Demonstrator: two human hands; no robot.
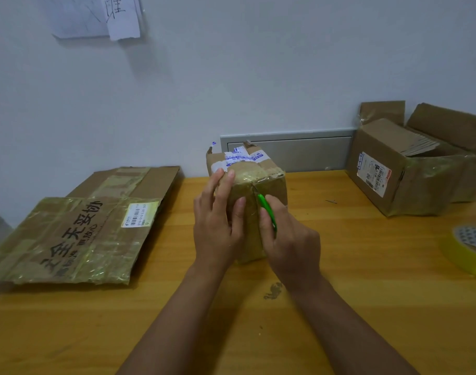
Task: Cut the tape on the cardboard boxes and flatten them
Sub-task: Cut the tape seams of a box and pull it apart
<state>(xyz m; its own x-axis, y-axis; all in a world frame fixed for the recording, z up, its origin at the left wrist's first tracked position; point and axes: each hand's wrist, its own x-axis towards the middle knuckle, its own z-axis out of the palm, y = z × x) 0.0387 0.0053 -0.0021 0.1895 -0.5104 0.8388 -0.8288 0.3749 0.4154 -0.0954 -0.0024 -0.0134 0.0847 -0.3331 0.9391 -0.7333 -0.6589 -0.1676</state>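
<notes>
Right now your small box (pixel 254 185) stands at the middle of the table (pixel 339 280), just ahead of you at twelve o'clock, wrapped thick in glossy tape. Your left hand (pixel 218 226) lies flat against its near left face, fingers spread and pressing, steadying rather than clutching. Your right hand (pixel 291 244) is curled tight around a green cutter (pixel 268 213), whose tip meets the taped edge running down the near corner.

Judging by its look, the box is light and likely empty, so it will skid on the smooth wood if you push hard; keep the left palm bearing down. Tape this shiny is slippery, and the blade may skate off it toward your left fingers (pixel 239 209), which sit just beside the cut line. Cardboard underneath is stiff at corners, soft on the faces, so brace near an edge.

At nine o'clock lie two flattened boxes (pixel 74 234); at two o'clock an open box (pixel 399 171) waits; a tape roll (pixel 467 250) sits at three.
</notes>
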